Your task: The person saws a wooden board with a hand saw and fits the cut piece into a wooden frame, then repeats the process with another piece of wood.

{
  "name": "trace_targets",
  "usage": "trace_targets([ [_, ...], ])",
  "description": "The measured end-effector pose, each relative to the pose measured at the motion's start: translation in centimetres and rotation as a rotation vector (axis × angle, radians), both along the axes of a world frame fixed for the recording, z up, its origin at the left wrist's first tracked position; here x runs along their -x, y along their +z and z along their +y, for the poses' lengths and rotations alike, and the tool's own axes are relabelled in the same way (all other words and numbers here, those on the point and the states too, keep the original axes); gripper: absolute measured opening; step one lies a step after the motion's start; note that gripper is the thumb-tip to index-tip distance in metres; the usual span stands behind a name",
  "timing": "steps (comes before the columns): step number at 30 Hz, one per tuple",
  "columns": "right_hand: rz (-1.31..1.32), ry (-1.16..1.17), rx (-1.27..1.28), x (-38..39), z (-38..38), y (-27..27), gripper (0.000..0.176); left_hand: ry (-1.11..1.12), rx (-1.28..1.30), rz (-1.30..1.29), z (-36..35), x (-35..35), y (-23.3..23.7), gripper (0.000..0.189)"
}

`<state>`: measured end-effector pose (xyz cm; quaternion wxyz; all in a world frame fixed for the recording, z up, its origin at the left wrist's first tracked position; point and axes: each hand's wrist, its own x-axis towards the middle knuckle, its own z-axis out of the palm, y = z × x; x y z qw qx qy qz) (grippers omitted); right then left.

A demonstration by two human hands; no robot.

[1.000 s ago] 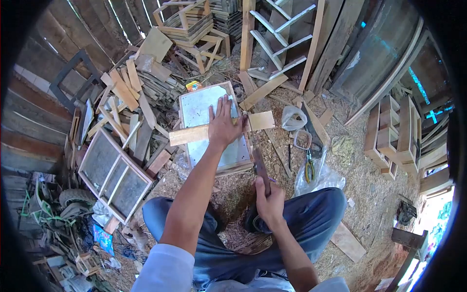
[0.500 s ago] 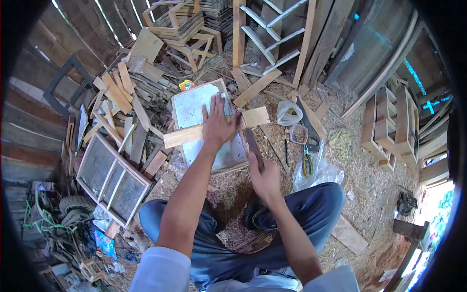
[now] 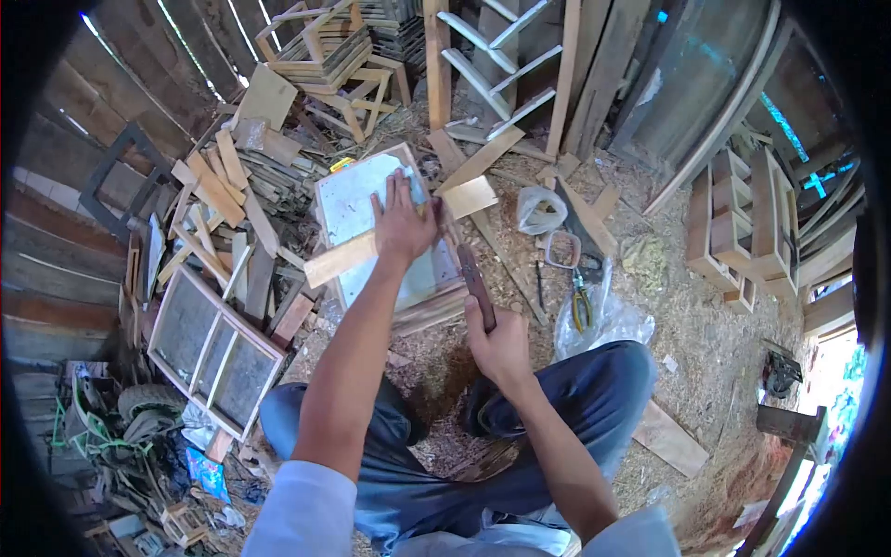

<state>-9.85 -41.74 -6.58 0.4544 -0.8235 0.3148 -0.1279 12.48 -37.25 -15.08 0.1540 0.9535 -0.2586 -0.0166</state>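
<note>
A light wooden board (image 3: 343,262) lies slantwise across a white panel set in a wooden frame (image 3: 364,179). My left hand (image 3: 401,223) presses down on the board, its fingers stretched flat past the edge onto the panel. The board's right end (image 3: 471,197) sticks out beyond the frame. Close to that overhang, my right hand (image 3: 500,346) is closed around the brown handle of what looks like a handsaw (image 3: 475,283). Its thin blade runs up to the board beside my left hand and is hard to make out.
To the right lie a clear plastic bag (image 3: 541,211), a small tub (image 3: 562,248) and yellow-handled pliers (image 3: 582,309). Scrap wood (image 3: 218,190) is heaped at left near a divided frame (image 3: 218,348). Slatted frames (image 3: 497,70) stand behind; wooden box units (image 3: 742,218) stand right.
My right hand has drawn the saw slightly back toward me. My left hand stays on the board. The whole view has shifted a little.
</note>
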Motion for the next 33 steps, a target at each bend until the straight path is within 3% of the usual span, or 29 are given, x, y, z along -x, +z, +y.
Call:
trace_targets([
  [2,-0.099,0.027,-0.037,1.3,-1.5,0.1,0.053,0.005,0.072,-0.028,0.4,0.5,-0.5,0.07],
  [4,-0.012,0.043,-0.175,2.4,-2.1,0.6,0.05,0.019,0.074,-0.007,1.2,1.7,-0.2,0.073],
  [9,0.012,0.059,-0.05,2.7,-0.5,2.5,0.049,0.028,0.025,0.037,1.0,1.7,0.2,0.075],
  [13,0.125,-0.007,-0.167,1.2,-0.4,4.5,0.046,0.011,0.016,0.006,1.1,1.4,-0.1,0.073],
  [17,0.17,0.007,-0.055,-3.8,-1.6,3.8,0.048,-0.009,0.002,0.006,1.1,1.3,-0.5,0.073],
  [21,0.044,0.013,0.081,-10.4,-2.1,0.7,0.048,-0.029,0.024,-0.018,1.1,1.5,0.3,0.073],
  [25,0.134,0.023,0.057,-12.4,-2.0,-0.1,0.047,-0.015,-0.057,0.01,1.0,1.1,0.4,0.074],
  [27,-0.121,-0.014,0.058,-11.0,-2.8,-1.1,0.042,-0.006,-0.012,0.023,1.0,1.2,-0.1,0.073],
  [28,-0.117,-0.006,0.064,-9.8,-3.8,-1.4,0.042,-0.004,0.031,0.02,0.9,1.1,0.1,0.073],
  [30,-0.008,-0.028,-0.277,-7.2,-5.5,-2.1,0.05,0.015,0.019,0.03,0.6,1.2,1.0,0.073],
  [33,-0.101,-0.085,-0.511,-3.3,-4.6,0.7,0.052,0.021,0.004,0.028,0.9,1.5,0.5,0.073],
])
